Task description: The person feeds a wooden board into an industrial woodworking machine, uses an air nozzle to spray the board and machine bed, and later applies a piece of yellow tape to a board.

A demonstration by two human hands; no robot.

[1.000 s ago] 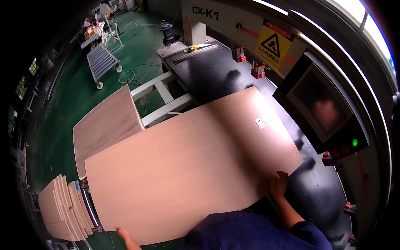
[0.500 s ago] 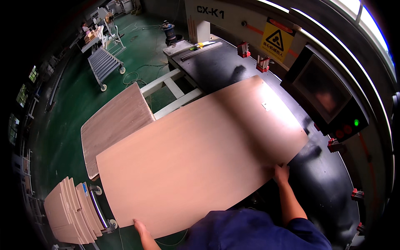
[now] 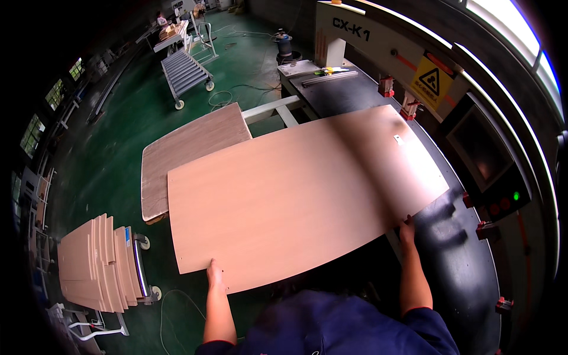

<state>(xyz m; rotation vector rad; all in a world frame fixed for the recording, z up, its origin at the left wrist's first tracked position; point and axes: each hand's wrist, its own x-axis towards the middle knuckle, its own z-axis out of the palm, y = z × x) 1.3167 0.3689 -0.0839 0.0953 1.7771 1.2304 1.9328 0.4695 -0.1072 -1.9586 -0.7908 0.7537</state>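
A large, thin, light-brown wooden panel [image 3: 278, 201] with curved edges lies tilted across the view. Its right end is over the black machine table [image 3: 467, 254]. My left hand [image 3: 215, 276] grips the panel's near edge toward the left corner, thumb on top and fingers hidden underneath. At the near right edge my right hand [image 3: 406, 229] is closed on the same panel, its fingers partly hidden. A small pale tag [image 3: 399, 140] lies on the panel's far right part. Beyond the panel's left end, a greyish-brown board [image 3: 192, 154] is partly covered by it.
On the right stands a machine with a control screen [image 3: 482, 142], a green light and red clamps [image 3: 409, 107]. A wheeled stack of panels [image 3: 97, 263] is at lower left. Farther off are a roller cart [image 3: 186, 74], a black bucket [image 3: 285, 50] and a seated person [image 3: 161, 20].
The panel's left end has swung away from me, with both hands still on it. My left arm reaches farther forward. The whole view has shifted.
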